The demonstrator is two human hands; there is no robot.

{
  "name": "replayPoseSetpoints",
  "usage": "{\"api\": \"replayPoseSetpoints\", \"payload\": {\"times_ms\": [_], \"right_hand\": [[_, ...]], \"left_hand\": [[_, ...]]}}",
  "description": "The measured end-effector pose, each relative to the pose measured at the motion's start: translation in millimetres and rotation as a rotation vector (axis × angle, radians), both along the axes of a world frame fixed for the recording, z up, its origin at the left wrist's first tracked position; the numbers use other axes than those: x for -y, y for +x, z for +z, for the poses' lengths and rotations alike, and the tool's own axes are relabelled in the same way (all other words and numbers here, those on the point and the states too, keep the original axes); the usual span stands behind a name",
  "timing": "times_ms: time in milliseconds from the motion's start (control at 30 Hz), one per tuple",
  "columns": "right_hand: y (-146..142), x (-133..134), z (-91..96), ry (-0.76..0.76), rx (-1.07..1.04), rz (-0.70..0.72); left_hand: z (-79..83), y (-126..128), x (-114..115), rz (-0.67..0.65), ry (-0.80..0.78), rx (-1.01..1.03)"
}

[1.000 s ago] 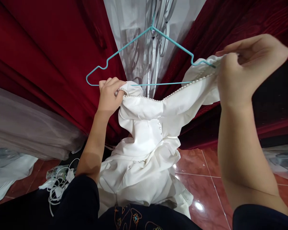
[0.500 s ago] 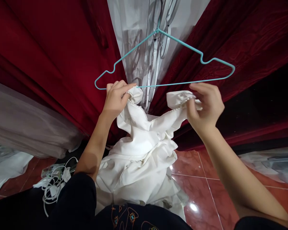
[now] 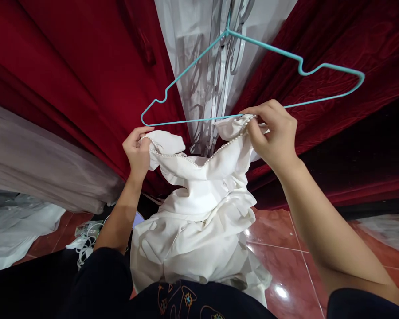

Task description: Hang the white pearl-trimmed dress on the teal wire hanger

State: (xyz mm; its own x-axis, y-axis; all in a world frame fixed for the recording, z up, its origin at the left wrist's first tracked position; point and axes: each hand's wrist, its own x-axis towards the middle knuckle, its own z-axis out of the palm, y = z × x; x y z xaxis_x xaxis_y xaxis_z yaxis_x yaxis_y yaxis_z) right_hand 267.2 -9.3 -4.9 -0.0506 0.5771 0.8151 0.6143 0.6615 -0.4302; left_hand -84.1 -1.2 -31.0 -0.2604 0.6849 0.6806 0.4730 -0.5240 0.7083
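Head view. The left hand point(image 3: 138, 150) pinches the pearl-trimmed neckline of a white dress point(image 3: 199, 208) between thumb and curled fingers. The right hand point(image 3: 272, 137) pinches the opposite end of that neckline, fingertips pressed together, touching the lower bar of a teal wire hanger point(image 3: 193, 120). The dress hangs below and between both hands, before red curtains point(image 3: 69, 66).

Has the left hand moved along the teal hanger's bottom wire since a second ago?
Yes. The left hand gripping the white dress sat beside the bar's middle; now it is below the teal hanger at its left bend, lower and further out.
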Motion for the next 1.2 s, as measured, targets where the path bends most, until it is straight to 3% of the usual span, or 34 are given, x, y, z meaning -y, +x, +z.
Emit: {"api": "replayPoseSetpoints", "payload": {"times_ms": [133, 233, 367, 433, 533, 600, 633, 733, 767, 800, 833, 967, 1100, 1200], "right_hand": [[-1.2, -0.1, 2.0, -0.014, 0.021, -0.021], [-2.4, -0.1, 1.0, -0.008, 0.033, -0.02], [-4.5, 2.3, 0.9, 0.02, 0.025, 0.009], [-5.8, 3.5, 1.4, 0.03, 0.017, 0.019], [-7.3, 4.2, 1.4, 0.043, 0.006, 0.019], [-7.5, 3.8, 0.4, 0.045, 0.002, 0.011], [-7.5, 3.4, -0.3, 0.043, 0.0, 0.009], [-7.7, 1.9, -3.0, 0.016, -0.022, 0.022], [-8.0, 1.3, -3.7, 0.003, -0.036, 0.031], [-8.5, 0.7, -4.1, -0.009, -0.05, 0.038], [-9.1, 0.4, -4.2, -0.017, -0.061, 0.042], [-11.9, 2.1, -4.5, 0.009, -0.043, 0.018], [-1.7, 8.8, -14.6, 0.18, -0.023, -0.063], [27.7, 10.7, -25.2, 0.276, -0.103, -0.293]], "left_hand": [[12.1, -27.0, -37.2, 0.062, -0.047, 0.218], [43.4, -26.5, -58.9, 0.059, 0.054, 0.193], [91.8, -0.5, -77.3, -0.053, 0.153, 0.071], [108.5, 15.3, -89.5, -0.113, 0.1, 0.007], [121.0, 34.2, -105.1, -0.226, -0.186, 0.0], [123.4, 43.5, -104.2, -0.306, -0.262, 0.034], [123.3, 47.9, -98.9, -0.338, -0.185, 0.036], [118.0, 65.3, -66.9, -0.379, 0.327, -0.028], [114.4, 73.1, -53.7, -0.39, 0.441, -0.078], [109.6, 81.7, -41.0, -0.395, 0.458, -0.166], [103.8, 90.8, -29.8, -0.406, 0.455, -0.299], [74.5, 120.7, -9.3, -0.466, 0.058, -0.692], [58.2, 123.6, -14.4, -0.456, -0.056, -0.721], [62.0, 112.8, -17.8, -0.419, -0.082, -0.713]]}}
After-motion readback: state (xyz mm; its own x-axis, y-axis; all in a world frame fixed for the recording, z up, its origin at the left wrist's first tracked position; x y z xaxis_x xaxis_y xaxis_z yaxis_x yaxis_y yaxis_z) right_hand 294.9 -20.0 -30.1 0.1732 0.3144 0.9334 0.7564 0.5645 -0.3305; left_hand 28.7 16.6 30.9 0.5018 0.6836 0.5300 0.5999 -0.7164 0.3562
